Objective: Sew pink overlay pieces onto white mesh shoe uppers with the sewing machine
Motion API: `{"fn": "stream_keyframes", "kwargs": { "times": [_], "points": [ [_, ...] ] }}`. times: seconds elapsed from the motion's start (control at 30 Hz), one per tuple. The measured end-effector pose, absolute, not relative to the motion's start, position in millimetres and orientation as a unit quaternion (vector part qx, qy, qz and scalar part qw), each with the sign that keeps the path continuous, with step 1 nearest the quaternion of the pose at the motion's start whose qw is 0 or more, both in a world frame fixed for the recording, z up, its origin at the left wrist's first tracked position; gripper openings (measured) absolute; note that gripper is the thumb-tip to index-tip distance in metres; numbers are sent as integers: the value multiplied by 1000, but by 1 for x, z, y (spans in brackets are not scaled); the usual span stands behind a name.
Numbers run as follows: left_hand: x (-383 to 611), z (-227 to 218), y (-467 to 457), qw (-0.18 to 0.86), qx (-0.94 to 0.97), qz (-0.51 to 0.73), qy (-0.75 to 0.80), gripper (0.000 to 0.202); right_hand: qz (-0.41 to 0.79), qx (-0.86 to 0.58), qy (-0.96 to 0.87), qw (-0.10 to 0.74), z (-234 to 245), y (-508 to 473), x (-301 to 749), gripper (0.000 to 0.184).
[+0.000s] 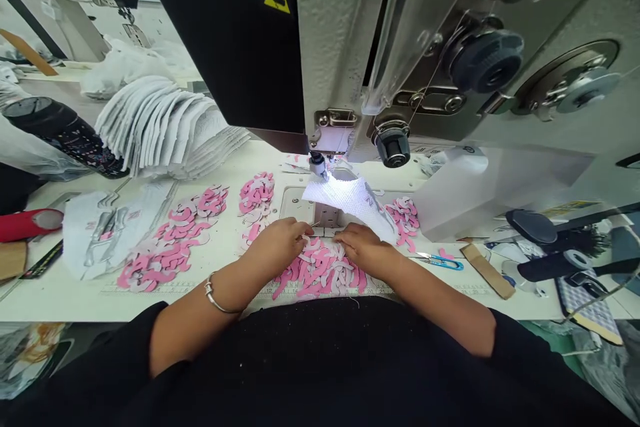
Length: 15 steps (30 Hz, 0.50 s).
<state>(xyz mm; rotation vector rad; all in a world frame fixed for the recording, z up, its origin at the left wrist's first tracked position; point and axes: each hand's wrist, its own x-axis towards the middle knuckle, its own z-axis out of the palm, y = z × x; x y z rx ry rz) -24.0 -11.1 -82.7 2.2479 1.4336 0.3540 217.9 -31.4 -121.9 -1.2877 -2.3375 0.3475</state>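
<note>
Both my hands rest on a heap of small pink and white curved pieces [320, 270] at the table's front edge. My left hand [280, 243] is curled, its fingertips pinched on a small piece. My right hand [363, 247] is also curled, fingers down on the heap, and what it holds is hidden. Just beyond them a white mesh fabric piece [350, 200] lies under the needle [319, 165] of the sewing machine [400, 47].
More pink pieces lie in heaps at left [170, 240], centre [256, 193] and right [405, 217]. A fan of white fabric pieces [165, 127] sits at back left. Blue-handled snips [440, 260] and a cardboard strip [487, 271] lie to the right.
</note>
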Motion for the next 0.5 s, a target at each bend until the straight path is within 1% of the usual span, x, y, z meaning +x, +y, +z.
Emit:
{"fn": "stream_keyframes", "kwargs": {
  "times": [0.07, 0.17, 0.33, 0.5],
  "points": [
    [-22, -89, -12, 177, 834, 117, 510, 29, 135, -469, -845, 219, -127, -30, 219, 30],
    [-21, -94, -9, 167, 833, 117, 514, 24, 148, -467, -845, 216, -129, -31, 222, 31],
    [-29, -88, -2, 186, 832, 116, 510, 13, 174, -465, -833, 244, -127, -32, 222, 25],
    [-42, -59, 0, 242, 838, 140, 469, 12, 219, -450, -821, 277, -105, -32, 212, 21]
  ]
}}
